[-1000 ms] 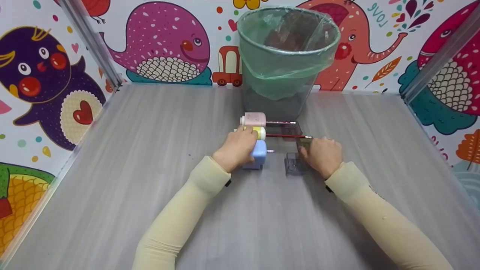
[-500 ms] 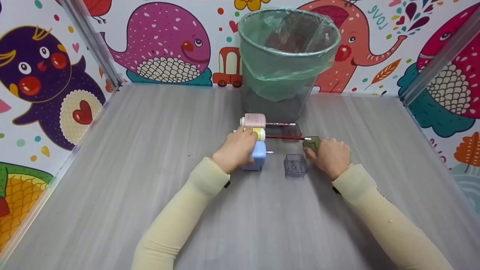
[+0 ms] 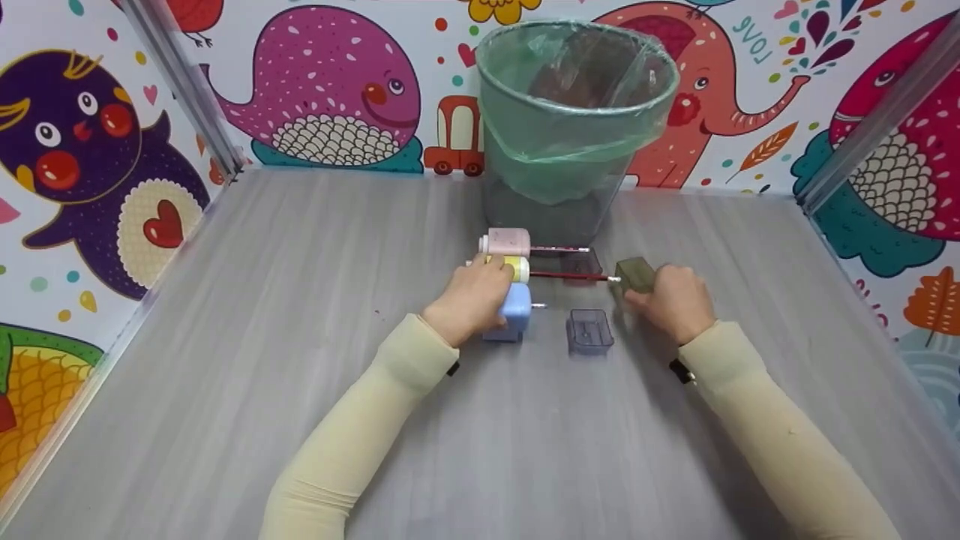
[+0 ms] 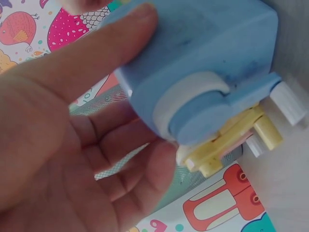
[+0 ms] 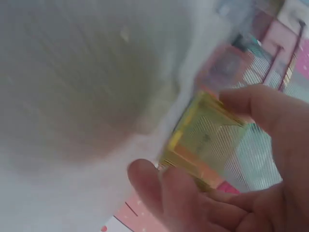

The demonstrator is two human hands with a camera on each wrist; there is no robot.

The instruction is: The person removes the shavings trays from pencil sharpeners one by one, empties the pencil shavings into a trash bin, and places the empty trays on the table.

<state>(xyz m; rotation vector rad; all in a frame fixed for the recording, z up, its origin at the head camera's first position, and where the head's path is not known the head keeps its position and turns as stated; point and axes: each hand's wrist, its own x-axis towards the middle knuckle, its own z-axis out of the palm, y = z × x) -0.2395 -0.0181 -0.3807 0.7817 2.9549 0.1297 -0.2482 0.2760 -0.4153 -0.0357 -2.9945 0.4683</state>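
Observation:
Three crank pencil sharpeners lie in a row: a blue one (image 3: 517,306), a yellow one (image 3: 519,268) and a pink one (image 3: 510,241). A pencil sticks out of each toward the right; the red pencil (image 3: 571,276) is in the yellow one. My left hand (image 3: 469,300) grips across the blue and yellow sharpeners, thumb on the blue body, fingertips over the yellow. Crank handles show in the left wrist view, the blue handle (image 4: 251,91) nearest. My right hand (image 3: 681,301) holds a see-through olive-yellow shavings drawer (image 3: 635,275), tilted, between thumb and fingers, right of the red pencil's end.
A clear grey-purple drawer (image 3: 591,331) sits on the table right of the blue sharpener. A pinkish clear drawer (image 3: 583,264) lies by the far pencils. Behind stands a bin (image 3: 555,150) with a green liner, against printed wall panels.
My right hand has moved right with the olive-yellow drawer, drawing it away from the red pencil's end and tilting it. The left hand stays on the sharpeners.

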